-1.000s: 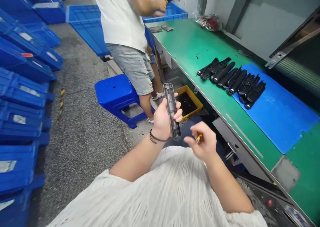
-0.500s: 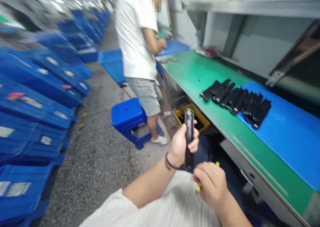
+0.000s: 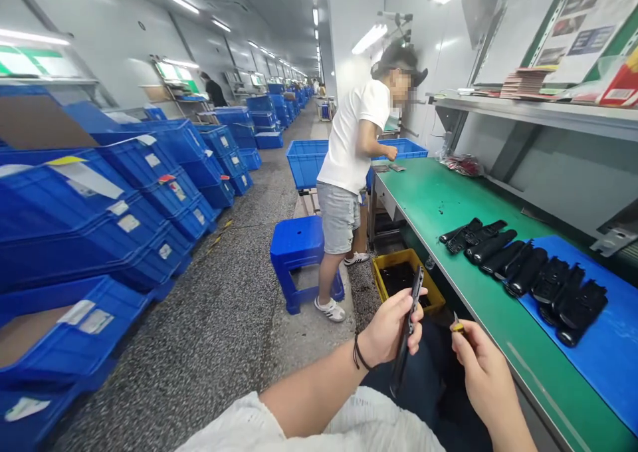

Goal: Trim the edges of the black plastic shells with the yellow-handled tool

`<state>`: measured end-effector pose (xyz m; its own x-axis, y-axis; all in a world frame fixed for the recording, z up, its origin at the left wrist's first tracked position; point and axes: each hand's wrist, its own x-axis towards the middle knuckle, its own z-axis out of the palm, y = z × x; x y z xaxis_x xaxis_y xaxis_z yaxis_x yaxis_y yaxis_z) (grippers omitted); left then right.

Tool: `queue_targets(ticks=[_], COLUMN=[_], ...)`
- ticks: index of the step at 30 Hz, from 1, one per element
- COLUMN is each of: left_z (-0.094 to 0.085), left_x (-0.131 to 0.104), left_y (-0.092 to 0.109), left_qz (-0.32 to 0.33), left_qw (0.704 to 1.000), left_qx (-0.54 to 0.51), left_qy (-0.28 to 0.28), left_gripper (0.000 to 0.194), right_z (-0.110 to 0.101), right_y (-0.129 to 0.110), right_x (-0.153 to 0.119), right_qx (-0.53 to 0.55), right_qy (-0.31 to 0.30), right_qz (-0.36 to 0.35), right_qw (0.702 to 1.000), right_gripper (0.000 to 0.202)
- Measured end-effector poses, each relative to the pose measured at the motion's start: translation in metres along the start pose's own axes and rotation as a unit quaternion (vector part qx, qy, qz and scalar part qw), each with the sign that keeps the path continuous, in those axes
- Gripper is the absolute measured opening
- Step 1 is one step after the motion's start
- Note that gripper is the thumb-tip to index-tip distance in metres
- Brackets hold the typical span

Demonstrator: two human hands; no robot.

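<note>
My left hand (image 3: 391, 326) is closed around a long black plastic part (image 3: 409, 329), held tilted above my lap with its edge turned toward me. To its right, my right hand (image 3: 481, 365) grips a small yellow utility knife (image 3: 457, 328); a short pointed blade sticks up past the fingertips. A gap separates the blade from the part. Several similar black plastic parts (image 3: 523, 266) lie in a row on the green bench to the right, some of them on a blue mat (image 3: 605, 299).
A yellow bin (image 3: 433, 297) with dark pieces stands below the bench (image 3: 419, 203). Ahead, a person in a white shirt (image 3: 349, 133) leans over the bench beside a blue stool (image 3: 298, 239). Stacked blue crates (image 3: 149, 206) line the left. A shelf (image 3: 538, 110) overhangs the bench.
The view has lifted and steadied. My right hand has moved away from the black part's lower end, and the knife blade now shows. The part has turned edge-on in my left hand.
</note>
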<state>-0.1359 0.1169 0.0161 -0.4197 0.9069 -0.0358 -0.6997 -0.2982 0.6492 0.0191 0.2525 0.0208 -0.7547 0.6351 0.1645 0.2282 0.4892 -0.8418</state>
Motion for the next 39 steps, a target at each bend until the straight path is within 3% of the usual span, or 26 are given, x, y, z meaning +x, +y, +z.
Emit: queue_targets(ticks=[5, 9, 13, 18, 23, 29, 35, 39], left_z=[0.010, 0.025, 0.037, 0.049, 0.058, 0.053, 0.050, 0.054], left_x=[0.001, -0.006, -0.016, -0.025, -0.032, -0.036, -0.039, -0.037], left_y=[0.000, -0.009, -0.015, -0.018, -0.018, -0.017, -0.024, -0.027], left_qz=[0.011, -0.008, -0.062, -0.084, -0.084, -0.076, -0.061, -0.061], left_qw=[0.995, 0.986, 0.970, 0.961, 0.955, 0.940, 0.937, 0.940], left_qx=[0.095, 0.167, 0.234, 0.260, 0.279, 0.322, 0.334, 0.331], left_qy=[-0.033, -0.016, -0.025, -0.049, -0.058, -0.083, -0.079, -0.057], left_gripper=[0.047, 0.058, 0.058, 0.055, 0.053, 0.046, 0.043, 0.044], right_z=[-0.019, -0.041, -0.062, -0.079, -0.083, -0.080, -0.076, -0.066], right_y=[-0.007, -0.030, -0.050, -0.057, -0.057, -0.059, -0.057, -0.053], right_x=[-0.031, -0.041, -0.042, -0.039, -0.036, -0.025, -0.024, -0.031], right_qx=[-0.047, -0.193, -0.264, -0.298, -0.385, -0.445, -0.475, -0.472], right_qy=[0.005, 0.071, 0.088, 0.097, 0.083, 0.094, 0.135, 0.145], right_qz=[-0.105, -0.173, -0.179, -0.176, -0.188, -0.206, -0.234, -0.225], right_qw=[0.993, 0.963, 0.943, 0.933, 0.900, 0.866, 0.837, 0.840], right_gripper=[0.020, 0.029, 0.023, 0.029, 0.044, 0.075, 0.071, 0.066])
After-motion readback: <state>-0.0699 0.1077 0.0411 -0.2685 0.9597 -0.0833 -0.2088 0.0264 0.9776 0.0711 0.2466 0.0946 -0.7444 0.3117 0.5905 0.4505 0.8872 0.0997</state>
